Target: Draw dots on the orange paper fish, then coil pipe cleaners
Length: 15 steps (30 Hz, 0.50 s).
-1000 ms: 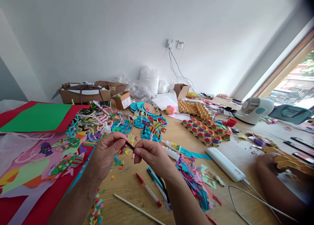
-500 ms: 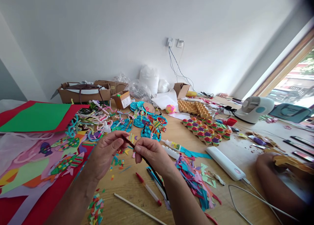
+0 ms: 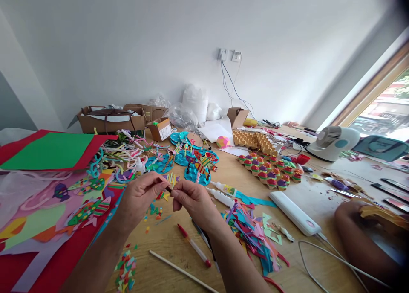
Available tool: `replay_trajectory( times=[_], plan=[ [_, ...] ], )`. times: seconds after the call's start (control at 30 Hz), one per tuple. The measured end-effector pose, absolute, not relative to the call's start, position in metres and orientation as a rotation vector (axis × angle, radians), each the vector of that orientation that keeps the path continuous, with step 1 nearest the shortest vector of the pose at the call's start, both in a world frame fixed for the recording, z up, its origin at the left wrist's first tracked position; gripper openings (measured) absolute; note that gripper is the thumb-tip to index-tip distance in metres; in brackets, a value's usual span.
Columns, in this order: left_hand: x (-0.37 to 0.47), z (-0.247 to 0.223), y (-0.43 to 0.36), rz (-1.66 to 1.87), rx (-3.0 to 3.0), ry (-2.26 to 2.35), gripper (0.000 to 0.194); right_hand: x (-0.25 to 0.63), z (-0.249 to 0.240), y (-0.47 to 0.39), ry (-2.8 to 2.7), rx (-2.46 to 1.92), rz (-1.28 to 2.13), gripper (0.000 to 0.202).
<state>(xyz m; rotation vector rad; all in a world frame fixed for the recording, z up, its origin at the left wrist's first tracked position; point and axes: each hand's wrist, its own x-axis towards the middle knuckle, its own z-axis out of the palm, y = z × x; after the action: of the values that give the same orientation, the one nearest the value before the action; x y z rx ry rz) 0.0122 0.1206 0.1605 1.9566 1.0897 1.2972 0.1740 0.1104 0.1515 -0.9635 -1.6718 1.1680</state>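
Above the middle of the table, a thin dark brown strip (image 3: 169,189) is pinched between my two hands. My left hand (image 3: 143,197) grips one end with thumb and forefinger. Close beside it, almost fingertip to fingertip, my right hand (image 3: 191,200) pinches the same strip; whatever length runs on under that palm is mostly hidden. Below them lie a red pen (image 3: 194,246) and a pale wooden stick (image 3: 182,271). Just beyond the fingers are blue scalloped discs (image 3: 196,175) bearing colourful paper fish (image 3: 201,167).
Red and green sheets (image 3: 47,152) and paper cut-outs cover the left. Glue bottles (image 3: 222,196), coloured paper strips (image 3: 252,237), a white power bank (image 3: 294,212) with a cable and a painted egg tray (image 3: 266,169) lie rightward. Another person's arm (image 3: 354,237) is at far right.
My hands have come closer together along the strip, so less of it shows between them. The left fingertips have moved slightly right and down.
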Motion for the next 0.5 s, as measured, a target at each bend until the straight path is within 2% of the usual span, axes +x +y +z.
replay_trajectory(
  times=[0.1,0.4,0.5],
  plan=[
    [0.0125,0.1563,0.1235,1.264,1.826,1.077,0.024,0.1731,0.1518,0.11,-1.628,-0.937,1.237,0.019],
    [0.0204,0.1623,0.1167,1.394,1.713,1.065,0.021,0.1729,0.1502,0.1127,-1.672,-0.953,1.163,0.019],
    [0.0189,0.157,0.1212,1.423,1.615,1.04,0.021,0.1702,0.1474,0.1132,-1.543,-0.89,1.269,0.013]
  ],
)
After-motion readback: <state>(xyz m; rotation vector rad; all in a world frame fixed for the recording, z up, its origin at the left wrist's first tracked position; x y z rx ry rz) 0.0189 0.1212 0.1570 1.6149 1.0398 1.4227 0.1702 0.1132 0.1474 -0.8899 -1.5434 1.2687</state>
